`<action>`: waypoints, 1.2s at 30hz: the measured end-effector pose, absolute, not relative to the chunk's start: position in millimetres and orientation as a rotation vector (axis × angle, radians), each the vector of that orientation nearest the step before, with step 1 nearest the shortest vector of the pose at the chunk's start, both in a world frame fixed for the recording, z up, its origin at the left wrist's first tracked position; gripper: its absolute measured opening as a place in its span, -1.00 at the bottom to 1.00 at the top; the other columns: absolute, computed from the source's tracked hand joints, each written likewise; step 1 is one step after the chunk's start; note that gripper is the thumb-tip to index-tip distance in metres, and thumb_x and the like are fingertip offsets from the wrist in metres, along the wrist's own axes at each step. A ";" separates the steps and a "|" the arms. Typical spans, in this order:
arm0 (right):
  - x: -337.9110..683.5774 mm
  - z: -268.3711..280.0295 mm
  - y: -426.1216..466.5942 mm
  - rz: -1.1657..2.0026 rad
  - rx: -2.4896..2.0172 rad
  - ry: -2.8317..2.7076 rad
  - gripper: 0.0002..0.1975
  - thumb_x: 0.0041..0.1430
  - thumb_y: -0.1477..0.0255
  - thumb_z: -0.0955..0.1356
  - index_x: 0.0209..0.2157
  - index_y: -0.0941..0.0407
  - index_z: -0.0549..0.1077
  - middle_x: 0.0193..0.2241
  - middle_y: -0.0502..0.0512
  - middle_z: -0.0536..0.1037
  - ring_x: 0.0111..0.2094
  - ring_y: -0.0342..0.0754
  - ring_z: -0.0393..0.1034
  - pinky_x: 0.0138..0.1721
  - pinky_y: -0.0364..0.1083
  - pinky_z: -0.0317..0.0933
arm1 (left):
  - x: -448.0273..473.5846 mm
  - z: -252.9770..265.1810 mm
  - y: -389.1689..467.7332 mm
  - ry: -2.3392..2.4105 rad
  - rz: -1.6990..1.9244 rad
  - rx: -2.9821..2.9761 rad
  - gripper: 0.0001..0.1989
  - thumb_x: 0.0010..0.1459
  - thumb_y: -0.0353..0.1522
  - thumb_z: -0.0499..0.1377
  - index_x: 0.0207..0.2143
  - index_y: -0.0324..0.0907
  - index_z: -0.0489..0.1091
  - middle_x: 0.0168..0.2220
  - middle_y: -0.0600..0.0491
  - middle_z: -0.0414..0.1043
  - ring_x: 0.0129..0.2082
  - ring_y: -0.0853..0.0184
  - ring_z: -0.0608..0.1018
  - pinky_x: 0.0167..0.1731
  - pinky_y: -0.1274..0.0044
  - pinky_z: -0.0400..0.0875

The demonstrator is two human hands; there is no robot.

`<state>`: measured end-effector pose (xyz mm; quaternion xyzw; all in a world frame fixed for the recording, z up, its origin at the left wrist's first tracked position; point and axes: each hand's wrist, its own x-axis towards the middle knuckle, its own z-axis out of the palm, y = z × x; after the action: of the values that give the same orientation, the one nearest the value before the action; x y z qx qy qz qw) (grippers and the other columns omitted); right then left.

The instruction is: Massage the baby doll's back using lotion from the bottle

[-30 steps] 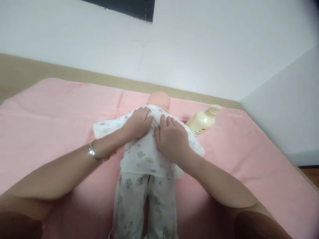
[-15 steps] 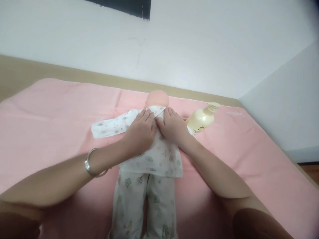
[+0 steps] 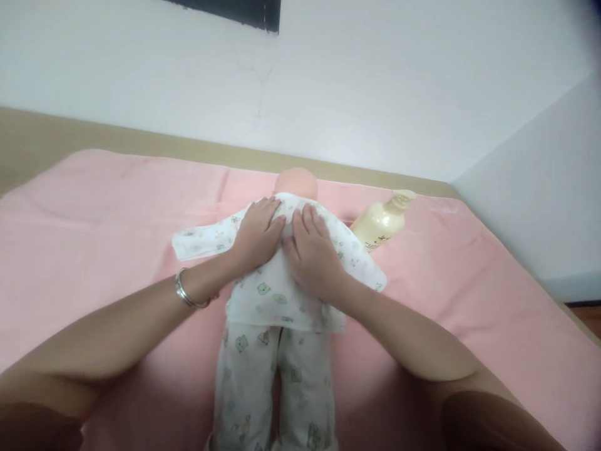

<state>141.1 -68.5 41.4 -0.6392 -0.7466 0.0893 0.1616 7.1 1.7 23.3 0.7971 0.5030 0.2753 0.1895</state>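
A baby doll [image 3: 297,181] lies on a pink sheet [image 3: 117,207], its bare head at the far end and its face out of sight. It wears a white patterned top [image 3: 277,307] and matching trousers [image 3: 244,376]. My left hand [image 3: 260,232] rests flat on the upper left of the top, fingers stretched toward the shoulder. Beside it, my right hand [image 3: 313,254] lies flat on the upper middle, fingers pointing to the head. Both hands are open and grip nothing. The left sleeve [image 3: 201,241] stretches out sideways; the right sleeve [image 3: 361,263] slants down.
A pale yellow pump bottle [image 3: 381,220] lies tilted to the right of the doll. Behind the sheet runs a tan edge [image 3: 188,143] against a white wall [image 3: 352,81]. A dark panel [image 3: 244,11] hangs at the top.
My right hand has slid from the doll's right shoulder toward the middle of the top, uncovering the right sleeve. My left hand has shifted slightly outward to the left.
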 end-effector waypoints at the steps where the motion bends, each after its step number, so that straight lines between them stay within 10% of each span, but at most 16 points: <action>1: 143.0 39.0 -62.2 0.268 -1.841 -2.076 -0.35 0.42 0.31 0.05 0.38 0.44 -0.01 0.41 0.42 -0.13 0.45 0.20 -0.32 0.45 0.22 -0.25 | 7.3 22.5 0.8 1.412 0.806 2.235 -0.44 0.29 -0.27 -0.18 0.20 -0.33 0.30 0.30 -0.13 0.25 0.32 0.16 0.29 0.38 0.20 0.14; 36: 140.7 33.0 -63.7 0.170 -1.758 -2.161 -0.33 0.40 0.27 0.05 0.37 0.43 0.04 0.40 0.42 -0.06 0.45 0.19 -0.27 0.44 0.22 -0.22 | 7.9 21.8 4.1 1.451 0.860 2.141 -0.49 0.30 -0.26 -0.16 0.14 -0.27 0.35 0.29 -0.11 0.28 0.33 0.14 0.29 0.39 0.17 0.10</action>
<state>140.7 -63.7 33.0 -0.6202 -0.7624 0.0600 0.1746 7.9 4.1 21.8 0.7687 0.5208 0.3087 0.2064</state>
